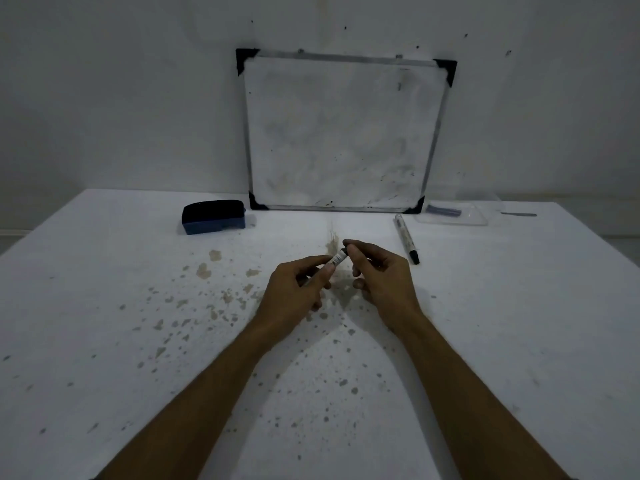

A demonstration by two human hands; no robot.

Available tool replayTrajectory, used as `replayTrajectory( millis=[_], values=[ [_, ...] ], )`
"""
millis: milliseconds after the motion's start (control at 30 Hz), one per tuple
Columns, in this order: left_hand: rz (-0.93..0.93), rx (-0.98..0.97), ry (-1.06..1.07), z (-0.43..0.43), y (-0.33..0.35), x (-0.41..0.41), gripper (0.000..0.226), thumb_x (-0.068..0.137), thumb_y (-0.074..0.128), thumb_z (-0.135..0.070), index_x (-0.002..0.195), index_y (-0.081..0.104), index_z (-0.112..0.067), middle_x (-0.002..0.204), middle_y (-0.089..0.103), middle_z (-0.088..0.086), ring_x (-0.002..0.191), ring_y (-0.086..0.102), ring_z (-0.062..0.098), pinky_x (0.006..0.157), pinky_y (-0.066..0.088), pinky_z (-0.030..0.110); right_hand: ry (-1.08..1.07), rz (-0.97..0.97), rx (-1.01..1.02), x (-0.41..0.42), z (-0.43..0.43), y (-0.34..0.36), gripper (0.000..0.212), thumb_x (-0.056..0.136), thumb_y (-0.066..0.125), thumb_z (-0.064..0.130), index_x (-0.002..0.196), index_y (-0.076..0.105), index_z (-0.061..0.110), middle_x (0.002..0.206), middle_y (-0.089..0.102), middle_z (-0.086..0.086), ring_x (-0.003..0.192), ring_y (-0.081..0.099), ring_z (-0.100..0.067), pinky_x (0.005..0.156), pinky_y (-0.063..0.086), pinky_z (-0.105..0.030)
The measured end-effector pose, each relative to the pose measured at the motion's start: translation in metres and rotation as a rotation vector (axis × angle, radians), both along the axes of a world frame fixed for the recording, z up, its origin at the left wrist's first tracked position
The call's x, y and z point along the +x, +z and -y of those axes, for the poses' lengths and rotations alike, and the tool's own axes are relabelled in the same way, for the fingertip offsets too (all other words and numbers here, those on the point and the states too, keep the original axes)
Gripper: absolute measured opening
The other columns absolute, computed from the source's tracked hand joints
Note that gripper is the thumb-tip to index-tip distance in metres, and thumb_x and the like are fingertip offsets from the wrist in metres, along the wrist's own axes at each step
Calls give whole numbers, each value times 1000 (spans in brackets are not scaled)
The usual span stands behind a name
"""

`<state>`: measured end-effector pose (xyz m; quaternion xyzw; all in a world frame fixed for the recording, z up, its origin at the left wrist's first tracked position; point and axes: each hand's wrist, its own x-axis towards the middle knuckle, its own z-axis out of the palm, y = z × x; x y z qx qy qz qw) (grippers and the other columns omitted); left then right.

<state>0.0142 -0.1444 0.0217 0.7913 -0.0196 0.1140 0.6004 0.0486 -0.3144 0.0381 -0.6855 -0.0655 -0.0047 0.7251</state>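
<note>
Both my hands meet above the middle of the stained white table (pixel 104 306). My left hand (pixel 294 292) grips the white barrel of a marker (pixel 335 260), which points up and to the right. My right hand (pixel 381 275) pinches the marker's dark cap end between thumb and forefinger. A small whiteboard (pixel 339 133) with black corner pieces leans against the wall behind, its surface smudged. Most of the marker's barrel is hidden inside my left hand.
A second marker (pixel 407 239) with a black cap lies on the table to the right of my hands. A dark blue eraser (pixel 213 216) sits at the back left. A clear plastic tray (pixel 453 213) holding a bluish item rests at the back right.
</note>
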Motion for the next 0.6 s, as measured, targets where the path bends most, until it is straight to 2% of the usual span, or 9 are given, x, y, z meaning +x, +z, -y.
replayTrajectory(
  millis=[67, 200, 333, 400, 533, 600],
  values=[
    [-23, -84, -68, -3, 2, -1, 31, 101, 62, -31, 129, 72, -22, 74, 69, -2, 56, 61, 18, 54, 53, 27, 25, -13, 43, -3, -1, 3, 26, 95, 70, 28, 118, 77, 18, 71, 67, 10, 59, 54, -3, 54, 50, -18],
    [-82, -186, -181, -13, 11, -3, 24, 102, 59, -29, 122, 73, -30, 70, 60, 0, 56, 54, 17, 50, 46, 25, 132, -70, 174, -6, -3, 6, 28, 96, 68, 24, 120, 76, 13, 82, 70, 6, 74, 55, -8, 60, 52, -21],
    [-124, -195, -250, -22, 13, -4, 36, 98, 58, -40, 126, 74, -21, 66, 55, -4, 52, 48, 19, 47, 40, 28, 185, -79, 196, -6, -5, 5, 30, 90, 71, 28, 115, 78, 14, 83, 67, 0, 75, 55, -10, 60, 50, -22],
    [-133, -181, -262, -25, 13, -4, 36, 101, 57, -38, 124, 74, -17, 63, 54, -6, 49, 45, 17, 45, 38, 26, 195, -64, 175, -6, -5, 3, 30, 88, 72, 30, 113, 79, 15, 85, 66, -3, 77, 55, -12, 61, 51, -23],
    [-118, -142, -271, -28, 14, -6, 32, 103, 55, -35, 110, 77, -14, 60, 53, -4, 40, 43, 11, 40, 36, 24, 187, -42, 158, -8, -6, 1, 32, 85, 72, 31, 112, 79, 15, 79, 68, 3, 79, 57, -13, 62, 53, -24],
    [-115, -132, -267, -29, 13, -5, 32, 104, 54, -34, 113, 77, -14, 60, 53, -4, 40, 42, 10, 40, 36, 24, 183, -30, 166, -8, -8, 1, 30, 87, 72, 29, 112, 78, 14, 81, 69, 3, 79, 56, -14, 62, 54, -24]
  ],
)
